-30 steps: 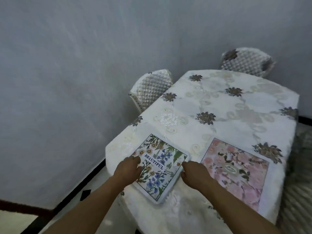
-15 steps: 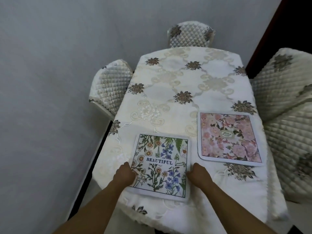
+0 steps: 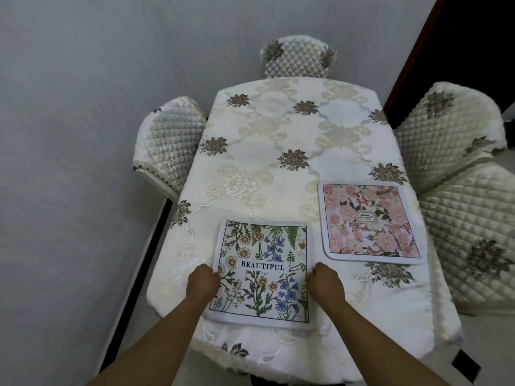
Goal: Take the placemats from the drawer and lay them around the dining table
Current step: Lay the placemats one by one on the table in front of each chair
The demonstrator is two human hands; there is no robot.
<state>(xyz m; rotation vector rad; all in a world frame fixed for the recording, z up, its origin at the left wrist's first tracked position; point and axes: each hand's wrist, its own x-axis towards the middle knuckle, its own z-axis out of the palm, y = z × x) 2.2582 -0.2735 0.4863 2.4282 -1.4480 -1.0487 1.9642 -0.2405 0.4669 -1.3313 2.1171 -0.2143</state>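
Observation:
A white placemat with wildflowers and the word BEAUTIFUL (image 3: 263,270) lies flat at the near end of the dining table (image 3: 278,168), which wears a cream embroidered cloth. My left hand (image 3: 203,282) grips its left edge and my right hand (image 3: 324,284) grips its right edge, fingers curled over the border. A second placemat with pink flowers (image 3: 369,222) lies flat to the right, near the table's right edge, untouched.
Quilted cream chairs stand around the table: one at the left (image 3: 170,143), one at the far end (image 3: 299,58), two at the right (image 3: 448,135) (image 3: 473,238). A grey wall runs close along the left. A dark doorway (image 3: 457,43) is at the back right.
The view has swung from the table's corner to its near end. The BEAUTIFUL placemat has turned square to the table edge, with both hands staying on its sides.

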